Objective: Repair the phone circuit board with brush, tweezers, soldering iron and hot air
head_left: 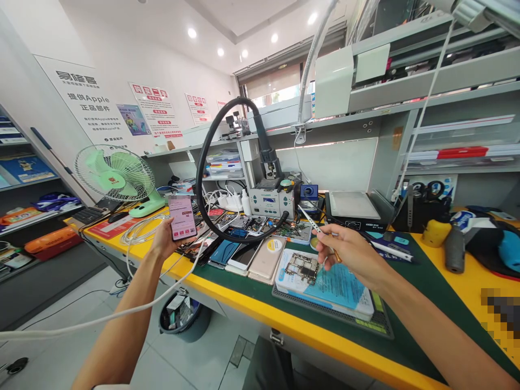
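Note:
My left hand grips a smartphone upright, its lit screen facing me with a pinkish page on it. Over the right part of the bench, my right hand is closed around a slim white stick-like tool with dark marks, slanting up to the left; a brownish end shows below the fingers, and its exact kind is unclear. Just left of that hand lies a bare phone circuit board on a white-and-blue box. Beside the box are a gold phone and a white-fronted phone.
A hot-air rework station with a looping black hose stands at the back. A green fan is at left. A white cable crosses before the bench, above a waste bin. A yellow bottle stands right.

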`<action>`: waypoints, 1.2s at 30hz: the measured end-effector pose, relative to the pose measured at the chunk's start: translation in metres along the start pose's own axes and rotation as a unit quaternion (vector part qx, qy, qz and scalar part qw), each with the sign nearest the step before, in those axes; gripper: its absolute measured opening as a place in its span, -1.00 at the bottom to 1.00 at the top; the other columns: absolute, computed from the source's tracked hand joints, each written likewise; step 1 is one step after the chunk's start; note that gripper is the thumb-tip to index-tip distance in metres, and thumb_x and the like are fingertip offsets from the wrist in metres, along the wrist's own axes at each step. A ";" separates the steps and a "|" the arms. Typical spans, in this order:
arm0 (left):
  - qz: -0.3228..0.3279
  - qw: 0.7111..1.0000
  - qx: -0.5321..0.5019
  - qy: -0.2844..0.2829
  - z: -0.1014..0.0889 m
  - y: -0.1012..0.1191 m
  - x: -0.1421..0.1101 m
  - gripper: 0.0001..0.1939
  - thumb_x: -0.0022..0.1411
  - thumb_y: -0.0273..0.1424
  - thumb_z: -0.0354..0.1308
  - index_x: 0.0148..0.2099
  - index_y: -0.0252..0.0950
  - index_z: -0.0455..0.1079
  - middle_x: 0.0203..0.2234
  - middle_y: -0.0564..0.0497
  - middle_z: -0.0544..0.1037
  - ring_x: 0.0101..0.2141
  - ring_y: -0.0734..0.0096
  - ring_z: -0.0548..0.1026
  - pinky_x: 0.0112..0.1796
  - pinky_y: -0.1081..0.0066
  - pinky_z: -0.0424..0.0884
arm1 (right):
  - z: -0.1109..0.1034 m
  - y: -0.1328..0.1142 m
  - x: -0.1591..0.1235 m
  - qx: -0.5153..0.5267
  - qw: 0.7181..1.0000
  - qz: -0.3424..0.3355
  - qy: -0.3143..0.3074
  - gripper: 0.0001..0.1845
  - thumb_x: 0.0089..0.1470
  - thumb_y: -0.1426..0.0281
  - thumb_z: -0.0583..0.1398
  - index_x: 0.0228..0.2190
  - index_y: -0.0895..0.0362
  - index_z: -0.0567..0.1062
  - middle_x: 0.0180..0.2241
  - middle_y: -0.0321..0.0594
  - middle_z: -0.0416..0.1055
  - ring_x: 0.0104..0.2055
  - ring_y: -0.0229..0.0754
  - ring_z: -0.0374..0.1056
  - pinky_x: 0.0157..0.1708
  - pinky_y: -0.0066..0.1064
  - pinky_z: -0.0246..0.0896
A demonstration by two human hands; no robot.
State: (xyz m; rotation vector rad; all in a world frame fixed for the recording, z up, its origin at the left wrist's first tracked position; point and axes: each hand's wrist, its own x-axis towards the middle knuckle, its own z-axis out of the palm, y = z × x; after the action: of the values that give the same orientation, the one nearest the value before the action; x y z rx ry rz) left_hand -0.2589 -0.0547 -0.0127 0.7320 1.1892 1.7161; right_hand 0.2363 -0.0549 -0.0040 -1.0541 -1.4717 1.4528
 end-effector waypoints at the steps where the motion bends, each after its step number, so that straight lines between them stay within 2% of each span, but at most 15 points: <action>1: 0.001 1.000 0.003 -0.002 -0.001 0.000 0.000 -0.54 0.40 -0.35 -0.12 0.27 -0.28 0.30 -0.18 -0.23 0.64 -0.15 -0.03 0.64 -0.21 0.01 0.63 | 0.001 -0.001 0.000 -0.001 1.000 0.001 0.000 -0.77 0.25 0.22 0.23 -0.30 0.14 0.44 -0.44 -0.25 0.41 -0.50 -0.22 0.42 -0.59 -0.43 0.39; 10: 0.002 1.000 0.003 -0.011 -0.005 -0.002 0.003 -0.56 0.41 -0.36 -0.12 0.25 -0.27 0.32 -0.16 -0.19 0.63 -0.21 0.04 0.65 -0.22 0.01 0.64 | -0.001 0.001 0.000 -0.004 1.000 0.001 -0.002 -0.74 0.21 0.17 0.26 -0.30 0.12 0.45 -0.45 -0.26 0.42 -0.50 -0.21 0.42 -0.59 -0.42 0.39; 16: 0.008 1.000 -0.003 -0.011 -0.005 -0.003 0.004 -0.56 0.41 -0.33 -0.10 0.24 -0.27 0.34 -0.13 -0.22 0.63 -0.15 -0.01 0.64 -0.17 -0.03 0.62 | 0.001 -0.001 0.000 -0.007 1.000 0.004 0.001 -0.81 0.28 0.26 0.19 -0.30 0.13 0.43 -0.45 -0.26 0.41 -0.50 -0.21 0.42 -0.60 -0.42 0.38; 22: 0.005 1.000 -0.007 -0.017 -0.005 -0.001 0.003 -0.54 0.41 -0.34 -0.09 0.27 -0.28 0.31 -0.11 -0.24 0.62 -0.12 -0.06 0.63 -0.18 -0.08 0.61 | 0.001 0.001 -0.001 -0.010 1.000 0.001 -0.003 -0.81 0.29 0.26 0.18 -0.28 0.14 0.43 -0.44 -0.26 0.41 -0.50 -0.22 0.42 -0.61 -0.43 0.37; 29: 0.002 1.000 0.007 -0.029 -0.005 0.001 0.000 -0.53 0.40 -0.34 -0.11 0.28 -0.27 0.29 -0.07 -0.23 0.61 -0.10 -0.04 0.62 -0.16 -0.06 0.61 | 0.001 0.000 0.000 -0.016 1.000 0.005 -0.005 -0.83 0.32 0.29 0.15 -0.27 0.14 0.40 -0.45 -0.26 0.40 -0.50 -0.22 0.42 -0.60 -0.43 0.38; 36: 0.011 0.998 0.037 -0.042 -0.009 0.001 0.001 -0.55 0.40 -0.33 -0.14 0.24 -0.26 0.32 -0.12 -0.19 0.61 -0.13 -0.01 0.63 -0.22 0.02 0.62 | 0.000 0.003 0.002 -0.021 1.000 0.002 -0.013 -0.81 0.32 0.27 0.15 -0.27 0.14 0.40 -0.44 -0.27 0.39 -0.49 -0.22 0.42 -0.60 -0.43 0.39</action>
State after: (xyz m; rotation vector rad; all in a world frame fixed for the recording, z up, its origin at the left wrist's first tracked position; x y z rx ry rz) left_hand -0.2676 -0.0576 -0.0155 0.8567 1.1959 1.6511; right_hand 0.2364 -0.0533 -0.0070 -1.0681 -1.5258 1.4501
